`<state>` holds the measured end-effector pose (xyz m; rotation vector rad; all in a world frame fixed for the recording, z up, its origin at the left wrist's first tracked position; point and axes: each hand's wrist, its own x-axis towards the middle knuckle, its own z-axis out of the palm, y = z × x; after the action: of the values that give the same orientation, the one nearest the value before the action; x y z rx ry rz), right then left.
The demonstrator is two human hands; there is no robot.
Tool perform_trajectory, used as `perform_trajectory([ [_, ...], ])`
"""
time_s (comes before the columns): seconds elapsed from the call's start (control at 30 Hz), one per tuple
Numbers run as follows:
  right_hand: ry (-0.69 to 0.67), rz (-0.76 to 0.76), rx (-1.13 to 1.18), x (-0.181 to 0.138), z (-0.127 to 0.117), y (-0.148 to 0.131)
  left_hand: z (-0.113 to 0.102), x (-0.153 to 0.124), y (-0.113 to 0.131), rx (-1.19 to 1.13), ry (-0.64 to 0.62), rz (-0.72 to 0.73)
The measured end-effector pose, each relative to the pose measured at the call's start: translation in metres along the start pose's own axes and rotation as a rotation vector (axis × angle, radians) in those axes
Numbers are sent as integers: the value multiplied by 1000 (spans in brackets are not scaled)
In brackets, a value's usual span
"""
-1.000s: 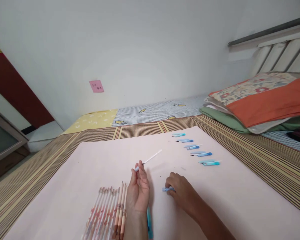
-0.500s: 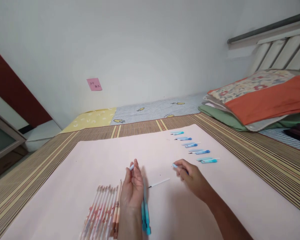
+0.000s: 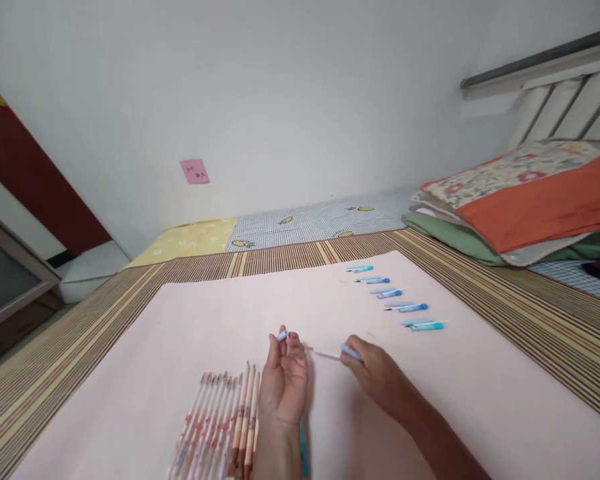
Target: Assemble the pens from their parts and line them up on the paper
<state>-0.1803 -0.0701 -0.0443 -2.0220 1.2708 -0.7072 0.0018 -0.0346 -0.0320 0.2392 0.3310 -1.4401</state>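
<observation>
My left hand (image 3: 284,390) is palm up, its fingertips closed on a short pale blue pen part (image 3: 282,336). Beyond it, to the right, my right hand (image 3: 377,377) pinches a light blue pen barrel (image 3: 351,352). A thin white pen refill (image 3: 326,355) reaches from the right fingers toward the left hand; it is blurred, and its grip is partly hidden. Under my left wrist, a teal pen (image 3: 305,450) is mostly covered. Beside that wrist lie several peach pens (image 3: 243,413) and a row of clear pens with reddish patterns (image 3: 200,427).
Several sets of blue and teal pen parts (image 3: 406,307) lie in a column at the right of the pale paper sheet (image 3: 145,373). Around the sheet is a striped mat (image 3: 95,320). Folded bedding (image 3: 530,193) is piled at the right, and a pink note (image 3: 195,171) is on the wall.
The refill lay on the paper and now slants from my right fingers, its left end higher. My right hand has come down slightly. The view has shifted a little left.
</observation>
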Motion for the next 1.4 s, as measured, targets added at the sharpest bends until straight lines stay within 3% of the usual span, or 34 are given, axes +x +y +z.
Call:
perform_trajectory([
  [0.2,292,17,284,-10,-38,-31,-3,0,-9,37,-32,-73],
  [0.33,325,-21,271,-17,-44,-41,-3,-1,-14,131,-33,-44],
  [0.5,361,-173,141,-18,-44,-46,-2,0,-17,162,-27,-24],
  [0.8,278,-245,31,-18,-43,-44,-1,-7,-27,440,-23,116],
  [0.97,305,-251,6,-18,-44,-41,1,-11,-29,600,-23,111],
  [1.2,223,-246,38,-11,-26,-39,-2,-13,-47,544,-18,13],
  [1.4,50,-158,206,-13,-21,-45,-1,-11,-51,465,-36,-2],
])
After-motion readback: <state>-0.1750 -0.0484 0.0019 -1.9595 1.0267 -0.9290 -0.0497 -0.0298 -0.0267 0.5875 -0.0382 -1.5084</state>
